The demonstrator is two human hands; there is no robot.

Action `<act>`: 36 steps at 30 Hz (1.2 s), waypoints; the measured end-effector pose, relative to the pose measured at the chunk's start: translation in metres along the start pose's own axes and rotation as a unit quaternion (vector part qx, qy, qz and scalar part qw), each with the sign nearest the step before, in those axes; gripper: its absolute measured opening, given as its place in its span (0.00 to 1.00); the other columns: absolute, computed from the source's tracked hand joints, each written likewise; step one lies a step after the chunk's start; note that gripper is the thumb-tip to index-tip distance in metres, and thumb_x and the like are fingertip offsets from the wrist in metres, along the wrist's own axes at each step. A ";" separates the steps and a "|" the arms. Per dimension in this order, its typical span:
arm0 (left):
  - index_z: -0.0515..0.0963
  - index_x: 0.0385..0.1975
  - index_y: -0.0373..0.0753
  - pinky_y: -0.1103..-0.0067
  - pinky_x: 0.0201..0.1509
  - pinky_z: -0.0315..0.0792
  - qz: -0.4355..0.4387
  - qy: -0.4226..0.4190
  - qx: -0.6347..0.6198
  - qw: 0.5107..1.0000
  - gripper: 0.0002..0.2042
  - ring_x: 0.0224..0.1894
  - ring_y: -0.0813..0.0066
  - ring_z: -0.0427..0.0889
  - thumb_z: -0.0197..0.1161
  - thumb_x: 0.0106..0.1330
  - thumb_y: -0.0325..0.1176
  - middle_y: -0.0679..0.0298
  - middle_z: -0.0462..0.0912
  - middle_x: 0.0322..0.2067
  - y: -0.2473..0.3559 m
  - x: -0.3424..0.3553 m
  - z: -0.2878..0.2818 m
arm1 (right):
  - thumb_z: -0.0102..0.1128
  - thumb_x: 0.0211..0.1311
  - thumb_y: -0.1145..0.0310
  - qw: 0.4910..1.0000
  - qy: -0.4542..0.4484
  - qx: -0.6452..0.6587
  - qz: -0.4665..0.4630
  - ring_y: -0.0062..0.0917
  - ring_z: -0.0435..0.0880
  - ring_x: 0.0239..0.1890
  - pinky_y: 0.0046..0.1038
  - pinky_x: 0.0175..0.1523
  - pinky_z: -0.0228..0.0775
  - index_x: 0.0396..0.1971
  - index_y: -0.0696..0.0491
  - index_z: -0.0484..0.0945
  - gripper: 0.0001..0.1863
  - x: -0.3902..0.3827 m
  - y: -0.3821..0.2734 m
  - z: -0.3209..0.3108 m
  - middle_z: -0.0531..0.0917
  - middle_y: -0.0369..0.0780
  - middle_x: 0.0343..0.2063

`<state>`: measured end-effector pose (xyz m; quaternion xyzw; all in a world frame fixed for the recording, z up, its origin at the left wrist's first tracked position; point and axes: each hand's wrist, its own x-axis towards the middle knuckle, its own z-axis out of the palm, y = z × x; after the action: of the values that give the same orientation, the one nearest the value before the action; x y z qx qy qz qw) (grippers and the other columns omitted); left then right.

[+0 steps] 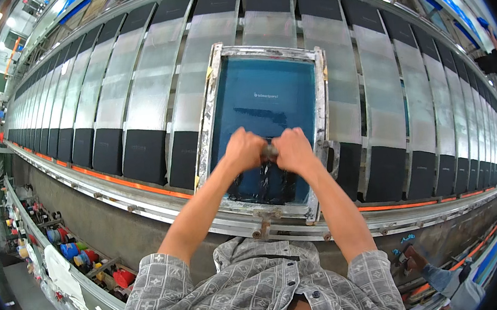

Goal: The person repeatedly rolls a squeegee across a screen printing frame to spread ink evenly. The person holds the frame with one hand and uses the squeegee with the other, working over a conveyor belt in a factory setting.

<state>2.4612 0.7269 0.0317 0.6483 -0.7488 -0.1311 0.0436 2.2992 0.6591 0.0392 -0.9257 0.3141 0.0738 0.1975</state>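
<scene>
A screen-printing frame [321, 79] with a worn, ink-stained metal rim lies over the long printing table in front of me. Its blue mesh [261, 73] carries a small pale printed mark and a dark smear of ink. Both my hands are closed around the handle of a squeegee [269, 152], which stands in the near half of the frame. My left hand [244, 149] grips its left side, and my right hand [293, 149] its right side. Black ink or plastic hangs below the handle; the squeegee's blade is mostly hidden by my hands.
Rows of flat boards [152, 86] with black fabric pieces [144, 156] at their ends stretch to both sides. A metal rail [140, 210] with an orange strip runs along the near edge. Coloured containers [69, 251] stand at lower left. Another person [446, 279] is at lower right.
</scene>
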 end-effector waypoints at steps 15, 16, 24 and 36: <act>0.84 0.25 0.49 0.68 0.46 0.71 -0.007 -0.037 -0.007 0.999 0.07 0.32 0.57 0.82 0.69 0.48 0.41 0.58 0.83 0.23 -0.024 0.049 -0.004 | 0.67 0.48 0.58 0.999 0.004 0.041 0.031 0.38 0.83 0.39 0.38 0.47 0.69 0.29 0.48 0.85 0.11 0.034 0.028 -0.010 0.85 0.44 0.28; 0.84 0.25 0.49 0.68 0.46 0.71 -0.012 -0.042 -0.010 0.999 0.07 0.32 0.57 0.81 0.69 0.48 0.41 0.58 0.83 0.23 -0.021 0.046 -0.008 | 0.67 0.48 0.58 0.998 0.011 0.050 0.032 0.38 0.83 0.40 0.39 0.47 0.69 0.29 0.47 0.85 0.11 0.034 0.026 -0.008 0.85 0.44 0.28; 0.82 0.19 0.47 0.68 0.41 0.69 0.002 -0.050 -0.054 0.997 0.04 0.26 0.61 0.80 0.69 0.40 0.33 0.63 0.81 0.19 0.024 -0.063 0.012 | 0.64 0.42 0.66 0.999 -0.013 0.028 -0.037 0.36 0.81 0.35 0.37 0.46 0.68 0.21 0.51 0.82 0.05 -0.050 -0.031 0.032 0.82 0.42 0.23; 0.85 0.32 0.47 0.68 0.46 0.72 -0.036 -0.033 -0.069 0.996 0.10 0.37 0.60 0.82 0.70 0.48 0.38 0.60 0.85 0.30 -0.008 0.013 -0.018 | 0.57 0.64 0.57 0.781 0.323 0.369 0.386 0.36 0.81 0.39 0.34 0.46 0.70 0.38 0.55 0.77 0.15 -0.070 0.098 0.062 0.83 0.43 0.34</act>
<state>2.4705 0.7103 0.0455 0.6656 -0.7152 -0.2049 0.0590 2.1829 0.6522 -0.0309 -0.5528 0.6940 -0.2810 0.3657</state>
